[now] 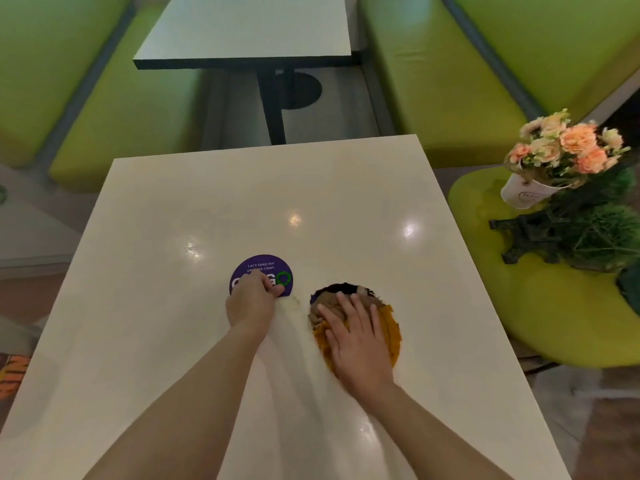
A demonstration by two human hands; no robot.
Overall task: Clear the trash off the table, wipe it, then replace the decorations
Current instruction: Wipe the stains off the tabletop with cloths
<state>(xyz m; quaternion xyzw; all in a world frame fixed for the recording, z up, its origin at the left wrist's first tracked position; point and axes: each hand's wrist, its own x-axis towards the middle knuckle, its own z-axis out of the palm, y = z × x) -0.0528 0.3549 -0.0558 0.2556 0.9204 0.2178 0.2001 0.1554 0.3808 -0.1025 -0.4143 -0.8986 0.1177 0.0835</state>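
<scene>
A round purple sign [266, 268] with white lettering lies near the middle of the white table [207, 202]. My left hand [252, 299] grips its near edge, thumb on top. To its right lies a multicoloured cloth [391, 327] in orange, beige and dark tones; my right hand [356, 337] presses flat on it with straight fingers. A small smear [292, 303] shows on the tabletop between the two hands. The decorations stand on a green chair [540, 306] to the right: a white pot of peach flowers [554, 154], a dark Eiffel tower model [540, 233] and a green plant [602, 237].
A second white table [249, 29] stands beyond, with green bench seats on its left [114, 109] and right [436, 84]. The floor shows at the left and right edges of the view.
</scene>
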